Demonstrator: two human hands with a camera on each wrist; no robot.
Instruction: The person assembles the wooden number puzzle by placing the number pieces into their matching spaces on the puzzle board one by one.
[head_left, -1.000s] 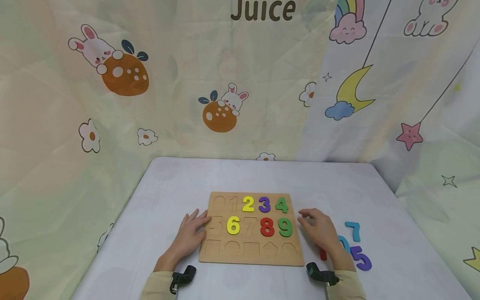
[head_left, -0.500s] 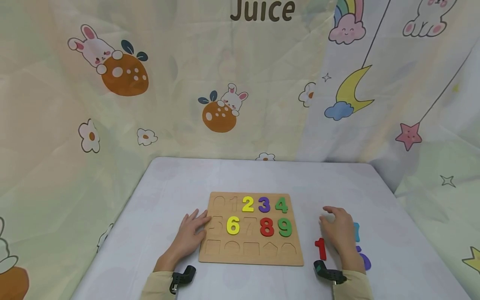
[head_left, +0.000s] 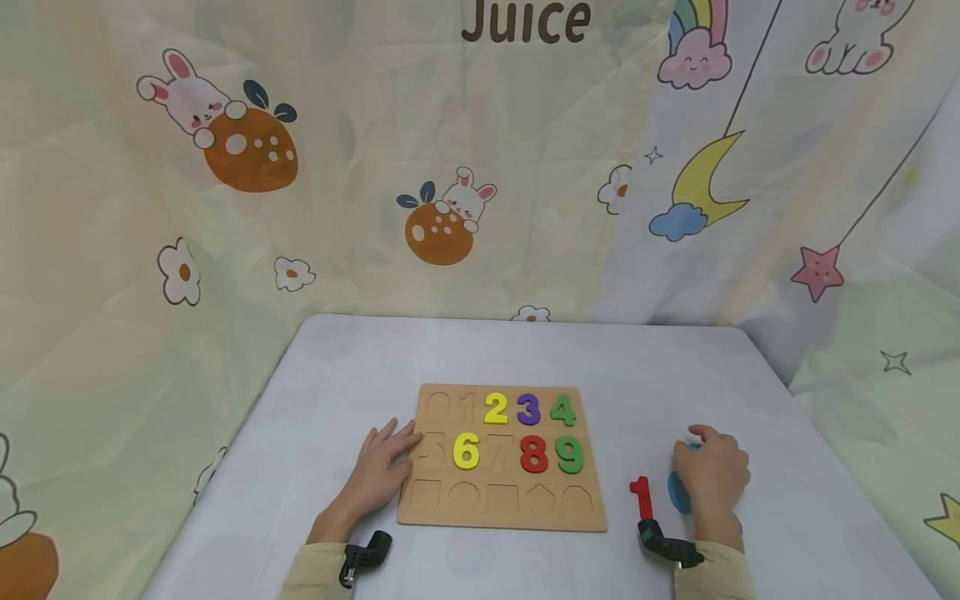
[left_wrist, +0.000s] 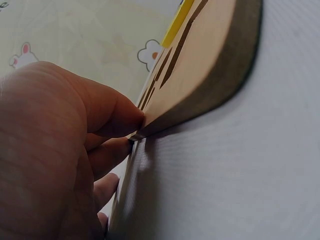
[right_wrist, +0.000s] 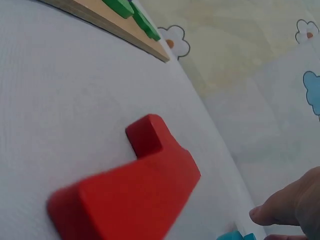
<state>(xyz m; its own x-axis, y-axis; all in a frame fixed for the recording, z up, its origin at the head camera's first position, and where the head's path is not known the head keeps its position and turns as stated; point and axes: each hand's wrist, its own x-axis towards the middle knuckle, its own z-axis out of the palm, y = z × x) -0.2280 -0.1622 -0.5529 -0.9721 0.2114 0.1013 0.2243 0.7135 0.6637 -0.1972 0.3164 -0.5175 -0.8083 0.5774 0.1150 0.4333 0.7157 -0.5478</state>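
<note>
My left hand [head_left: 378, 468] rests at the left edge of a wooden number puzzle board [head_left: 504, 518], its fingers extended. In the left wrist view the thumb [left_wrist: 122, 112] touches the board's edge. Far to the right, my right hand [head_left: 714, 473] hovers over the blue number 7 [head_left: 694, 447], mostly covering it. The right wrist view shows the thumb [right_wrist: 280, 207] apart from a blue piece [right_wrist: 232, 236]. A blue 0 [head_left: 678, 493] lies partly under that hand. The red number 1 [head_left: 641, 498] lies left of the right hand. The purple 5 is almost wholly hidden.
Set on the board are the yellow 2 [head_left: 496, 409], purple 3 [head_left: 528, 409], green 4 [head_left: 563, 410], yellow 6 [head_left: 467, 451], red 8 [head_left: 534, 454] and green 9 [head_left: 571, 455]. A white-covered table [head_left: 360, 358] lies beneath, with a printed curtain [head_left: 352, 125] behind.
My right hand has moved right, from beside the board past the red 1 to above the blue 7. The red 1 is now uncovered. The left hand has stayed put.
</note>
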